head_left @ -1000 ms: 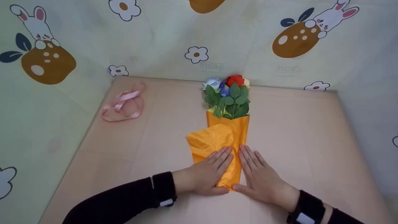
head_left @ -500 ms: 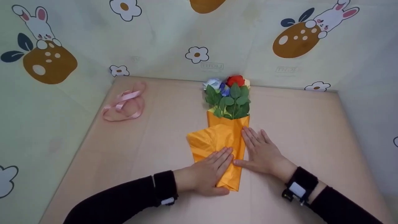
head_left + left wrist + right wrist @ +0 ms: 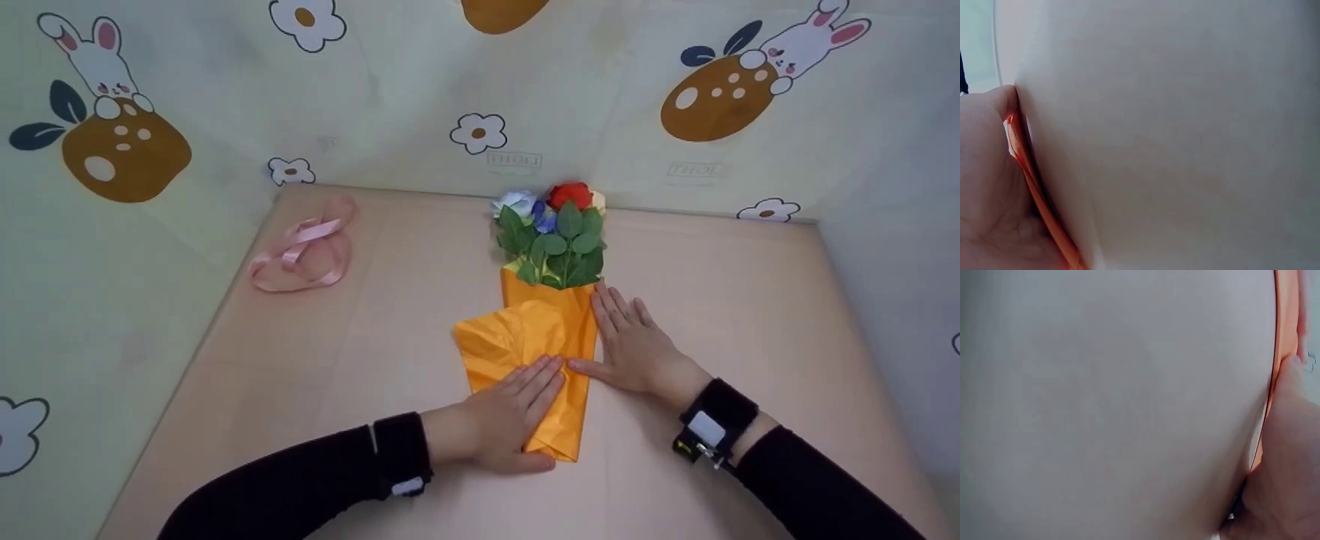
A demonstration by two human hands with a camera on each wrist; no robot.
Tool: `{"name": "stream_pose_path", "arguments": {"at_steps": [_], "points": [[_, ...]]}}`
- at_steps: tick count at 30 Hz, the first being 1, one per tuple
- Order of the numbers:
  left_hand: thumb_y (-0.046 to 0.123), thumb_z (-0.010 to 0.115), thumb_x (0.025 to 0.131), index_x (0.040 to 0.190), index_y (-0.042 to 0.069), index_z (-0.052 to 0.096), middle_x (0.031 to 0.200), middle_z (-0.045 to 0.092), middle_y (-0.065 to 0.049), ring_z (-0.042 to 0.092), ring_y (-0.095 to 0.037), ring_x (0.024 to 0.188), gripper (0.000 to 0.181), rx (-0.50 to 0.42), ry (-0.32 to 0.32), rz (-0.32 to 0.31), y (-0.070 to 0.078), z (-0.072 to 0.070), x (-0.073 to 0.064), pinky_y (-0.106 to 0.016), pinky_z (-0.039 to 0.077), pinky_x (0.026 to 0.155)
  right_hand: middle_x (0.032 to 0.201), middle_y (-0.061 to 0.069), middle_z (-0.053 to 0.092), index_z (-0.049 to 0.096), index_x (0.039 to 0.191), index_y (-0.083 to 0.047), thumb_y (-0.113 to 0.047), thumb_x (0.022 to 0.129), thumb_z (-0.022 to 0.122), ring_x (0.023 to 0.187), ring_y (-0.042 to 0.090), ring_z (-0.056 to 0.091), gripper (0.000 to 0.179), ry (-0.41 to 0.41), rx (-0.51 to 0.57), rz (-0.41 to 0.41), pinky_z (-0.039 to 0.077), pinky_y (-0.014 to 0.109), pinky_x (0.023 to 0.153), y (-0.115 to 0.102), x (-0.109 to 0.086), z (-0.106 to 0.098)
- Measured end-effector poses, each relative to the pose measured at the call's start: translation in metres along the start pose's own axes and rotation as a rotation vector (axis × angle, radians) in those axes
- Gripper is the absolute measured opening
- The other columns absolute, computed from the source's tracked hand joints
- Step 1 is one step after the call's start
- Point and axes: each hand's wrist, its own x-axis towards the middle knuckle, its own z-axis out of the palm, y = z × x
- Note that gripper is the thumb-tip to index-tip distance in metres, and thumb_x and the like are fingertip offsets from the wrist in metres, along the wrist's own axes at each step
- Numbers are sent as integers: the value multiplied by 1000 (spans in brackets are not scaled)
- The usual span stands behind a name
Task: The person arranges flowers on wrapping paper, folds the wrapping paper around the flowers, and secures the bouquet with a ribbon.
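Observation:
A bouquet of flowers lies flat on the table, with a red rose (image 3: 571, 196), a pale blue bloom (image 3: 514, 203) and green leaves (image 3: 553, 244) showing past the top of orange wrapping paper (image 3: 551, 322). One flap of the paper sticks out to the left. Across the lower part of the paper my left hand (image 3: 504, 421) lies flat with straight fingers. My right hand (image 3: 641, 349) rests along the paper's right edge, fingertips near its upper corner and thumb on the paper. In the left wrist view the paper's edge (image 3: 1044, 208) shows under the palm.
A loosely looped pink ribbon (image 3: 304, 244) lies on the table (image 3: 405, 262) at the back left. Behind and at the sides stand pale walls (image 3: 390, 97) printed with rabbits and flowers. The blossoms reach close to the table's back edge.
My right hand has slid up along the paper's right edge, from near its bottom to near its upper corner. The left hand has stayed in place on the paper.

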Motion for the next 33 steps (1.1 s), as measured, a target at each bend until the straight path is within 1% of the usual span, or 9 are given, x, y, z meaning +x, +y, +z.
{"name": "stream_pose_path", "arguments": {"at_steps": [3,11,17,20,22,24,28,30,33], "points": [[75,36,108,174,4,-6,181,-17,-15,-11,-29,168,106,-24,-6,-2,0,0,1,-44,7,135,179,30,8,15,169,11,-75,105,49,165,49,13,112,-3,-15,-15,15,69,129,-12,-16,6],[77,35,107,174,7,-8,181,-18,-12,-12,-27,168,107,-25,-11,-23,-1,-1,4,-44,6,135,180,28,7,16,170,9,-83,103,38,166,46,12,116,-65,-72,-35,16,65,131,-47,-59,19],[76,37,107,174,6,-7,182,-17,-13,-11,-27,168,107,-48,11,-5,0,0,7,-43,6,135,180,27,9,18,171,7,-87,101,33,167,43,12,118,-71,-103,-59,19,62,131,-57,-76,23],[77,33,108,175,6,-5,182,-14,-12,-11,-26,168,105,-112,27,-11,-2,-1,8,-44,5,135,180,26,9,18,171,6,-90,99,31,167,42,13,120,-55,-133,-59,20,62,131,-56,-79,26],[76,29,109,175,6,-4,182,-13,-12,-10,-26,168,101,-167,43,-59,-6,-2,8,-45,5,135,181,25,9,18,171,5,-91,98,30,167,41,12,122,-54,-140,-55,20,62,131,-56,-80,27],[72,26,111,175,5,-2,182,-11,-13,-9,-27,169,97,-199,65,-144,-12,-3,7,-47,6,135,181,24,9,18,172,5,-92,97,30,167,40,12,123,-53,-140,-51,21,62,131,-56,-80,28],[71,28,112,174,2,0,182,-7,-17,-4,-30,169,97,-163,76,-336,-20,-3,1,-49,9,135,181,23,9,18,172,4,-93,96,31,167,40,12,124,-50,-130,-49,21,63,130,-57,-79,28],[74,29,110,174,1,1,182,-6,-19,-2,-32,169,101,-135,52,-391,-21,-4,-3,-50,10,135,181,22,9,18,172,4,-93,96,33,168,40,12,124,-52,-111,-49,21,64,130,-58,-78,28],[77,31,108,174,0,4,182,-2,-21,2,-34,169,104,-117,16,-427,-20,-7,-9,-52,13,135,181,22,9,17,172,3,-94,95,34,168,40,11,125,-69,-84,-43,21,65,130,-59,-77,27]]}}
